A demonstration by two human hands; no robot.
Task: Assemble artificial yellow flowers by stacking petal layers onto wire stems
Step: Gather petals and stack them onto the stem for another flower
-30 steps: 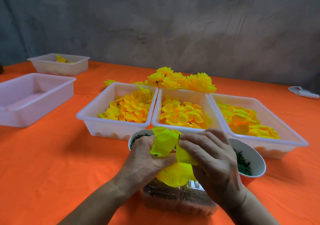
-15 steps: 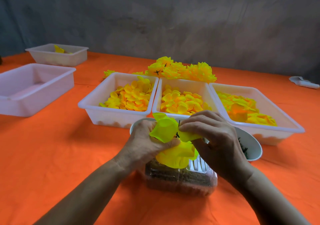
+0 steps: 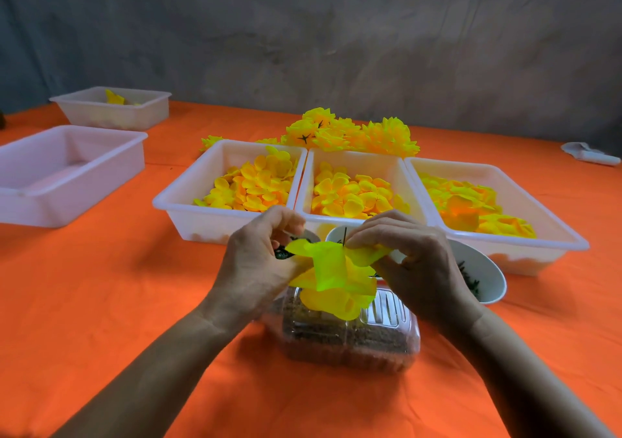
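A yellow petal layer (image 3: 331, 265) is pinched by the left hand (image 3: 259, 262) and right hand (image 3: 409, 262) above the clear container (image 3: 350, 340); its hole should be kept centred on the wire stem (image 3: 345, 235) and slid down evenly.

flower (image 3: 333, 279): yellow petal layers stacked loosely, drooping, held above a clear box | wire stem (image 3: 345, 235): thin, dark, upright, tip poking up through the top petal | loose petals: yellow-orange, heaped in three white trays (image 3: 175, 201) side by side behind | finished flowers (image 3: 353, 132): yellow pile behind the trays
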